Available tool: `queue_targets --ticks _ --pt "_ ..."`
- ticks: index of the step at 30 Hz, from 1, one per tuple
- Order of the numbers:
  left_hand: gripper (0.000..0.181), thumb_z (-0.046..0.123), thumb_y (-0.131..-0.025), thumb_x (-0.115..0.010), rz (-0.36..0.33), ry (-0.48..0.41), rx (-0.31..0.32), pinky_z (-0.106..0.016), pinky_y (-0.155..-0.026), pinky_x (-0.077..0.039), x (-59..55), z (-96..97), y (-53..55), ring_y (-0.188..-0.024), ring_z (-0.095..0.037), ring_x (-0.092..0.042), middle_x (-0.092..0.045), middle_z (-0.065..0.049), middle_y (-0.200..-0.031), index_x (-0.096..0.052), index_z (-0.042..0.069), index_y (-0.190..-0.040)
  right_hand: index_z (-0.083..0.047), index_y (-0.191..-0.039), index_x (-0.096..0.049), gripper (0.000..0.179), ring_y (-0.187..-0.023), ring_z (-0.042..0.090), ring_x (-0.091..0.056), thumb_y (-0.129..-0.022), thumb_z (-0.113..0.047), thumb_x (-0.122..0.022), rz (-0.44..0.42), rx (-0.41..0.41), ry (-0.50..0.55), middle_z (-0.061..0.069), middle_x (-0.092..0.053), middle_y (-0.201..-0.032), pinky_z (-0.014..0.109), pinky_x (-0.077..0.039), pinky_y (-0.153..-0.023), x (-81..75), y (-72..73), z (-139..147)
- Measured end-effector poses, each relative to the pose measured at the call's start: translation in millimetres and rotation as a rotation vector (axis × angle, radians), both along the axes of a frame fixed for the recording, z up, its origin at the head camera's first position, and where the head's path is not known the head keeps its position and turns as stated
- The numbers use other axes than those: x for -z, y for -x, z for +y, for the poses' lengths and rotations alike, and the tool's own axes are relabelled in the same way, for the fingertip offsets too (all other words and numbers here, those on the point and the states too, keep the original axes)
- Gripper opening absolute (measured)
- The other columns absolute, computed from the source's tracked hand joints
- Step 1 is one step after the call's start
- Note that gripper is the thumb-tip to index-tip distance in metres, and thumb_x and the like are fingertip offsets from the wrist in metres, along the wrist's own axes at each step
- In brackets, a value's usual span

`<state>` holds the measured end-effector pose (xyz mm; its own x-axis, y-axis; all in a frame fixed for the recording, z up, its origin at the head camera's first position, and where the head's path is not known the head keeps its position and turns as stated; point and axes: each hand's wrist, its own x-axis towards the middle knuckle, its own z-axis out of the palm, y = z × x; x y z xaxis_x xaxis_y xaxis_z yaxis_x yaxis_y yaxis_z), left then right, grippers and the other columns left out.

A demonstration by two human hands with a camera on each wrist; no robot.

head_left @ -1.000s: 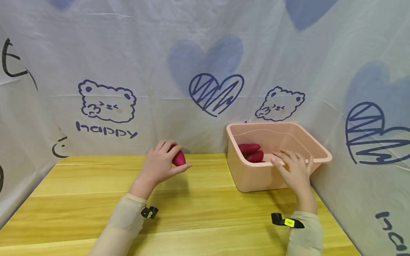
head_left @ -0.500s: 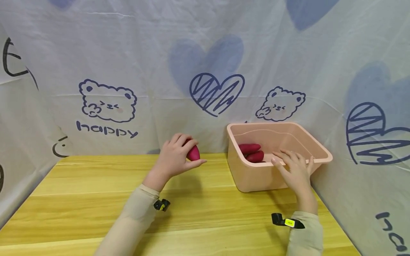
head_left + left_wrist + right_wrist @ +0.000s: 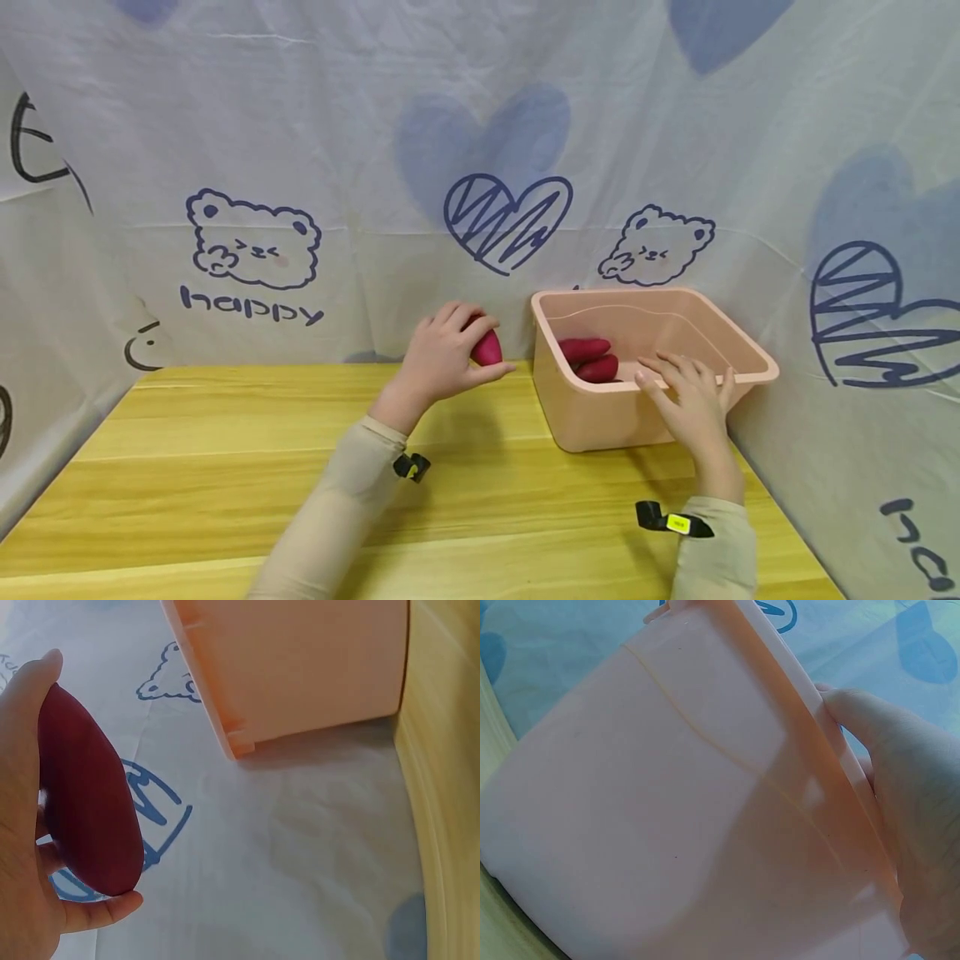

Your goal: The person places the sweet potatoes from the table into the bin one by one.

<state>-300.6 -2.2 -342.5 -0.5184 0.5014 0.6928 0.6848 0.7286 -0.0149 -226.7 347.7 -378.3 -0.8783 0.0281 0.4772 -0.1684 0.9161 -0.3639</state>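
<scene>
In the head view my left hand (image 3: 442,354) holds a purplish-red sweet potato (image 3: 488,349) above the table, just left of the pink plastic bin (image 3: 611,417). The left wrist view shows this sweet potato (image 3: 94,799) long and tapered, with thumb and fingers around it. My right hand (image 3: 690,404) rests over the bin's front rim, its fingers reaching inside with a slight bend. Seen from the right wrist, the hand (image 3: 900,772) lies along the rim. At the bin's left end lie sweet potatoes (image 3: 597,367); a lower part of the pile is hidden by the front wall.
Under everything is a yellow wood-grain table (image 3: 225,492). A pale cloth (image 3: 360,150) with hearts and bears hangs close behind it and along the right side. The bin stands near the table's back right corner.
My left hand has moved right and slightly up, carrying the sweet potato toward the bin. The right hand and the bin have stayed in place.
</scene>
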Motion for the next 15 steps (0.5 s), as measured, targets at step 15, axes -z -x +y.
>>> queue_targets --ticks 15 --pt "0.063 0.066 -0.077 -0.068 -0.045 -0.039 0.077 -0.04 -0.079 -0.055 -6.4 40.9 6.7 -0.114 -0.021 -0.054 -0.062 -0.003 -0.12 -0.066 0.021 -0.121 -0.017 -0.13 -0.062 0.049 -0.131 0.046 -0.034 -0.097 -0.051 -0.048 0.01 0.005 0.001 0.016 -0.051 -0.142 0.071 0.008 -0.11 3.1 2.0 2"
